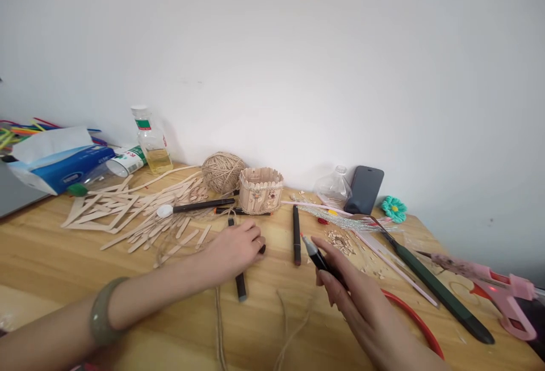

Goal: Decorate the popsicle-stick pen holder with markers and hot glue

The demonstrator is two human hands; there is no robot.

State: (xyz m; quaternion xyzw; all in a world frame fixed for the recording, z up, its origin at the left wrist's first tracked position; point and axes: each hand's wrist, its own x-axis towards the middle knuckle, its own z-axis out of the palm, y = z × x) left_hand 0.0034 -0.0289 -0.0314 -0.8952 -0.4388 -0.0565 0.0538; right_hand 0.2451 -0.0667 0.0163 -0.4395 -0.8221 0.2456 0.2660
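My right hand [353, 286] grips an uncapped black marker [317, 256], its reddish tip pointing up and to the left. Closed just above the table, my left hand [240, 246] has a small black marker cap [262, 249] showing past its fingers. Beneath that hand lies a black marker [240, 283], its middle hidden. Another dark marker [297, 237] rests between the two hands. Behind them stands a small basket made of wooden craft sticks [259, 192], with little flower-like decorations on its front.
Left are loose craft sticks [140, 206], a twine ball [223, 171], a bottle of yellow liquid [155, 147] and a tissue pack [68, 167]. Right are a phone [365, 189], a teal flower [394, 209], a green-handled tool [443, 286] and a pink glue gun [489, 286] with its light on.
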